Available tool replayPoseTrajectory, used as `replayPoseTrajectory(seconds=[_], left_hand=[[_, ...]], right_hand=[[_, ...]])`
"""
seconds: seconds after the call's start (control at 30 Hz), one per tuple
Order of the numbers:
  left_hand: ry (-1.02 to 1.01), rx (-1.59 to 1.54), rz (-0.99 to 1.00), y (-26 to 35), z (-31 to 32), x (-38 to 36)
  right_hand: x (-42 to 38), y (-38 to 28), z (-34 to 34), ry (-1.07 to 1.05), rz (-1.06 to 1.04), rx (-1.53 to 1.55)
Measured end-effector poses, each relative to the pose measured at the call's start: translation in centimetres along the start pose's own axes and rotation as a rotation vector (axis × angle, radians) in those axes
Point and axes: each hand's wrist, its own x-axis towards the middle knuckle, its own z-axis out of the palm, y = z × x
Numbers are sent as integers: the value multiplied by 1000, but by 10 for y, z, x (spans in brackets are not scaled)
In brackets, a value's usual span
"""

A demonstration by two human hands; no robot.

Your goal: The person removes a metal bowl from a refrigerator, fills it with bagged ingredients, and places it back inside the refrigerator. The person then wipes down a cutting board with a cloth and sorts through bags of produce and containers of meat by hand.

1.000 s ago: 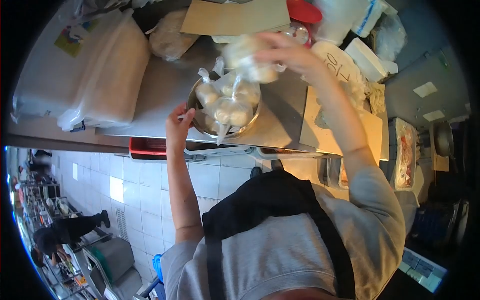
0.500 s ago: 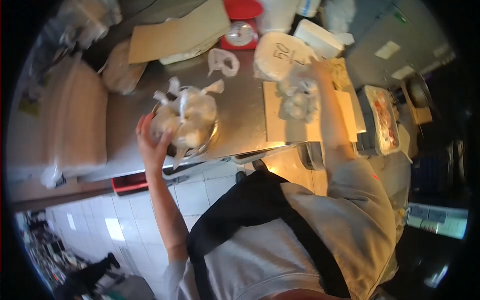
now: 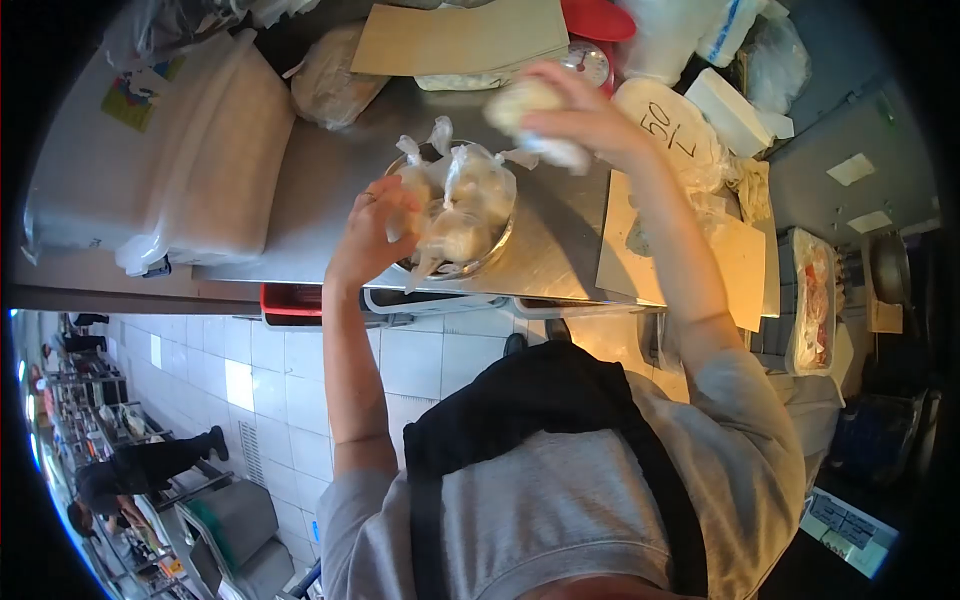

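Right hand (image 3: pixel 585 115), top centre, grip closed on a bagged dough ball (image 3: pixel 525 105). Left hand (image 3: pixel 375 230) grips a bag (image 3: pixel 415 185) in the metal bowl (image 3: pixel 490 255) on the worktop (image 3: pixel 320 180).

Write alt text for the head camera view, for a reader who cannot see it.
A person's right hand holds a bagged white lump above a steel counter, while the left hand rests on tied plastic bags heaped in a metal bowl. A red scale, cardboard and large wrapped sacks surround them.
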Motion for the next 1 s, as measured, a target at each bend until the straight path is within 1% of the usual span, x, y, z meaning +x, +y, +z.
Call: replayPoseTrajectory(seconds=[0.03, 0.07, 0.1, 0.13, 0.17, 0.2, 0.23, 0.27, 0.33, 0.4, 0.43, 0.47, 0.5, 0.57, 0.6, 0.63, 0.67, 0.7, 0.73, 0.77, 0.8, 0.83, 0.9, 0.97, 1.0], left_hand=[[-21, -3, 33, 0, -1, -2], [-21, 1, 34, 3, -3, -4], [-38, -39, 4, 6, -4, -7], [-54, -81, -27, 9, -5, -10], [-55, -79, -28, 8, -5, -14], [46, -54, 9, 6, -2, -18], [146, -32, 50, 3, 1, -22], [136, -41, 58, -2, 3, -27], [265, -93, -38, -18, 10, -28], [268, -38, -79, -12, 15, -25], [272, 24, -19, -14, 18, -24], [291, 92, 40, -16, 20, -21], [280, 69, 58, -14, 23, -20], [202, -93, -98, -13, 19, -22], [203, -95, -99, -11, 15, -23], [128, -42, -64, -10, 10, -25], [55, 13, -30, -9, 4, -26], [61, 18, -35, -1, 1, -24], [92, 105, 29, 12, 2, -20], [120, 197, 84, 22, 3, -19], [80, 170, 94, 22, 8, -18], [78, 202, 84, 28, 14, -16], [60, 463, 80, 20, 32, -16], [72, 468, 63, 26, 34, -19], [75, 445, 74, 29, 34, -21]], right_hand=[[22, 11, 22, -62, -46, -28], [37, 11, 42, -55, -123, -284], [54, 24, 60, -80, -133, -379], [63, 24, 73, -110, -147, -591], [69, 28, 85, -195, -111, -920], [70, 31, 90, -194, -111, -920], [69, 35, 92, -254, -41, -1023], [63, 36, 93, -310, 42, -1125], [50, 28, 74, -237, 78, -1146], [25, 31, 40, -96, -44, -937], [5, 35, 20, 13, -125, -917], [-23, 25, 3, 80, -11, -995], [-53, 12, -12, 142, 91, -1065], [-108, 24, -39, 339, 253, -1415], [-127, 33, -53, 364, 434, -1490], [-141, 39, -65, 385, 615, -1555], [-153, 36, -72, 205, 732, -1441], [-161, 33, -76, 26, 836, -1319], [-165, 33, -72, 15, 825, -1319], [-170, 34, -61, -37, 762, -1458], [-172, 37, -52, -94, 687, -1589], [-172, 41, -46, -116, 661, -1574], [-167, 46, -42, -27, 660, -1496], [-164, 49, -48, 24, 590, -1438], [-163, 52, -56, 11, 565, -1435]])
